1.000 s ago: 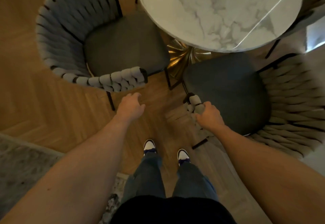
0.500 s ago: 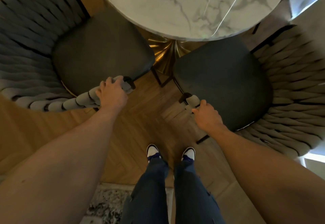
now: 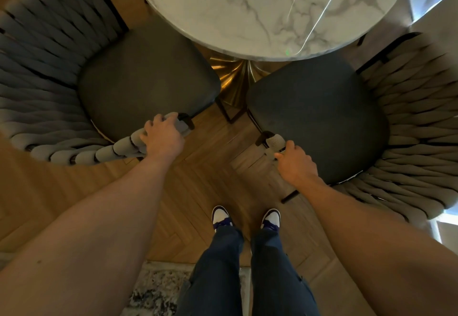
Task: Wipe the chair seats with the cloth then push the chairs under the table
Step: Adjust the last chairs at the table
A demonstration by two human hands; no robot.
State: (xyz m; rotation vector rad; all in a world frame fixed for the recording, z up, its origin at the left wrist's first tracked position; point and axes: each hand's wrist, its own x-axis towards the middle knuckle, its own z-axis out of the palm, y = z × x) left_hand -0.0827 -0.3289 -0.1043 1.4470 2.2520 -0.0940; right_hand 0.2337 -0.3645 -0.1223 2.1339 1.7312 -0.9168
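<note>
Herringbone wood floor [image 3: 203, 179] | no legible txt | L hand [image 3: 163, 137] grips left chair [image 3: 148, 82] arm end | R hand [image 3: 296, 164] grips right chair [image 3: 317, 117] arm end | both seats' front edges under marble table [image 3: 260, 10] rim, floor gap btwn chairs

Bare floor [image 3: 213, 167] between chairs [image 3: 148, 80]

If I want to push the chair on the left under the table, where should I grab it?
Probably the woven arm end of the left chair, from its open front side, as the left hand grips it now. The arm wraps round the seat and ends nearest you, so a push there aims toward the table.
</note>
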